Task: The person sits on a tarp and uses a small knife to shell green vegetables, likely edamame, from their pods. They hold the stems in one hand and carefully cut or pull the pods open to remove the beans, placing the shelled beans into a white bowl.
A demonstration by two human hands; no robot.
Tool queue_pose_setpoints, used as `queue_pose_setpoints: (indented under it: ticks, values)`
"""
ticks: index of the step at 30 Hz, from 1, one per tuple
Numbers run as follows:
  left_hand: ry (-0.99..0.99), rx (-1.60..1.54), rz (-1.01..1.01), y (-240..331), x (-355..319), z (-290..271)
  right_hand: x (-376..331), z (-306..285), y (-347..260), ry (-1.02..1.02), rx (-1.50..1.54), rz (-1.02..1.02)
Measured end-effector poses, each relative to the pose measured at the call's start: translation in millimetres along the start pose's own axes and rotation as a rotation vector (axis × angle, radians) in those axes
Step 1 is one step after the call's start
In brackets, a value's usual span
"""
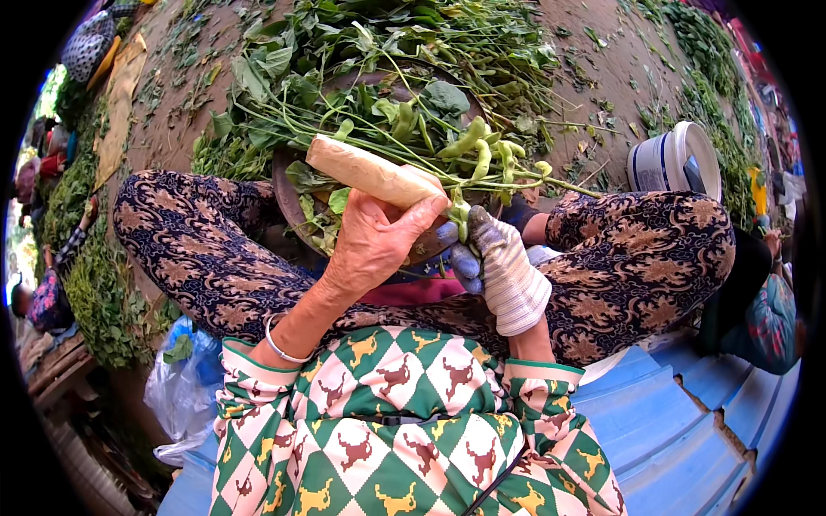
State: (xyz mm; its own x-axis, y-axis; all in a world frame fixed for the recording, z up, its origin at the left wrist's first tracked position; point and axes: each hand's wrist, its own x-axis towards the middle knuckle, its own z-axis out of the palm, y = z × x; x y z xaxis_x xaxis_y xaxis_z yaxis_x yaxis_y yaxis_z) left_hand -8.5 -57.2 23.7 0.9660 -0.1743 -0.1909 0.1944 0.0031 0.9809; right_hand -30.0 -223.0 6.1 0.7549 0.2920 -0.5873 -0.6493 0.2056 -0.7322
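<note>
My bare left hand [379, 232] is closed round a pale tan, block-like piece [366, 170], smooth and rounded, that slants up to the left; its kind I cannot make out. Right beside it, touching or nearly so, my right hand [497, 262] wears a striped, grey-fingered glove. Its thumb and fingers pinch green bean pods [460, 219] on a stem. More plump pods [477, 150] hang just beyond the hands. Cut bean plants [413, 95] lie heaped over and behind a round, dark basin [284, 185], partly hidden between my legs.
A white bucket [650, 163] lies tilted beyond my right knee. Blue corrugated panels [654, 421] are beneath me, and a clear-and-blue plastic bag [185, 378] sits at my left. Plants line both sides of the dirt ground; other people sit at the left edge and right edge [770, 318].
</note>
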Motion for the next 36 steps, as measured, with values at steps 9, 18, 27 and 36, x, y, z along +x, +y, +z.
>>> queue_pose_setpoints:
  ticks: [9, 18, 27, 36]
  values:
    - [-0.045, 0.068, -0.032, 3.9, -2.8, 0.8, 4.0, 11.1, -9.8, 0.130, -0.139, 0.106]
    - [-0.022, -0.026, 0.062, 13.3, 8.2, 0.2, 4.0, -1.7, -1.7, -0.058, -0.078, 0.096]
    - [-0.147, 0.298, 0.059, 15.2, 42.1, 22.0, 8.9, -6.3, 11.5, -0.047, -0.089, -0.002]
    - [-0.144, 0.197, 0.193, 16.6, 23.0, 13.4, -15.9, -19.5, -3.2, 0.124, 0.434, -0.100]
